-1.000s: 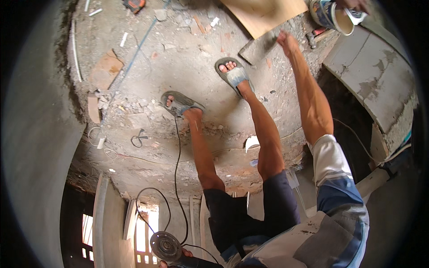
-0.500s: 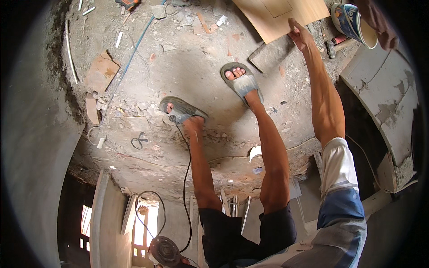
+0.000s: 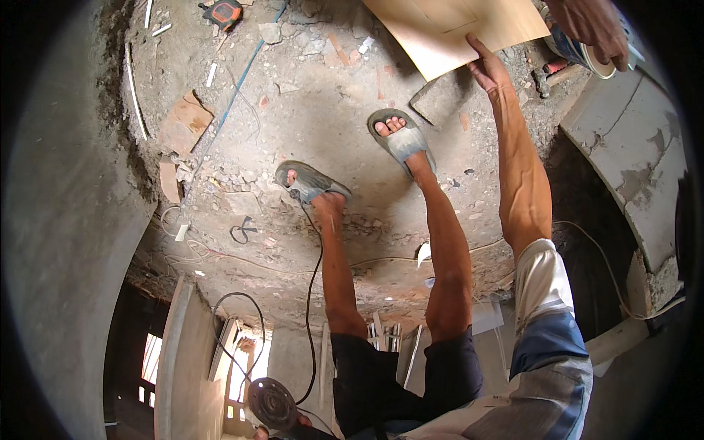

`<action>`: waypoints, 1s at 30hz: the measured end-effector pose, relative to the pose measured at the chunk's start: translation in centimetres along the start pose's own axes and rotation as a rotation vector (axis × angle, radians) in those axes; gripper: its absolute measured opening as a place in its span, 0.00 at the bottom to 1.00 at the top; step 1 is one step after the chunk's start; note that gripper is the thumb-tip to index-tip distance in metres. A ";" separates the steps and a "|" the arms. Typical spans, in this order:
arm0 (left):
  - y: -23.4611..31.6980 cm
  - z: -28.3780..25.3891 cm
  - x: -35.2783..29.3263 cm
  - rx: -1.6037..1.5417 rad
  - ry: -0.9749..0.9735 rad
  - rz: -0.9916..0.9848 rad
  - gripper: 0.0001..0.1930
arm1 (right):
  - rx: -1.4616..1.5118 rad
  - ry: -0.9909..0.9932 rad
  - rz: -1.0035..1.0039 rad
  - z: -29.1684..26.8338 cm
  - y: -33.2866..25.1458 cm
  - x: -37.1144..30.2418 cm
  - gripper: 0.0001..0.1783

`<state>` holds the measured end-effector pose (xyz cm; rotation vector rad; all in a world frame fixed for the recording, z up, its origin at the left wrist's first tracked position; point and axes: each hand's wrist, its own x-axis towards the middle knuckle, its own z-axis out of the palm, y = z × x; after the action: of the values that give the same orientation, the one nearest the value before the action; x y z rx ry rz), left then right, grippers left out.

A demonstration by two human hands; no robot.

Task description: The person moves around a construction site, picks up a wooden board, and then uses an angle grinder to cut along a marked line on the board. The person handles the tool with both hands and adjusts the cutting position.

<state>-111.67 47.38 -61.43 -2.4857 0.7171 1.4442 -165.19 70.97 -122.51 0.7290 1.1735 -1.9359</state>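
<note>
My right hand pinches the near edge of a flat tan panel, thumb on top and fingers underneath. The panel looks like a wood-toned tile and bears a thin rectangular outline. At the bottom left my left hand grips an angle grinder, its round disc turned upward; only some fingers show. A black cord loops from around the grinder up toward my left sandal. Another person's hand hangs over a paint bucket, right of the panel.
Rubble and scraps strew the dirt floor. A tape measure lies far left, near a blue hose-like line and a broken brown piece. A flat stone block sits below the panel; a hammer-like tool and grey slab are right.
The panel and my right hand have shifted left over the floor, and the panel catches more light. The other person's hand has moved left over the bucket. The view has turned slightly.
</note>
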 end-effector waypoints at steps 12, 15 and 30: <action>-0.3 -6.6 -9.3 -0.162 0.116 0.204 0.46 | 0.020 -0.007 -0.102 7.3 -2.4 -6.5 0.22; 0.4 -6.3 -11.7 -0.139 0.100 0.223 0.45 | -0.054 0.013 -0.012 8.7 -2.1 -9.0 0.20; -3.8 -16.9 -18.0 -0.812 0.155 0.415 0.40 | -0.484 0.189 0.241 12.2 -8.2 -33.0 0.26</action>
<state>-104.27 49.88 -37.74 -3.2118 0.8319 2.0189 -154.54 72.43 -88.04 0.7556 1.5188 -1.3328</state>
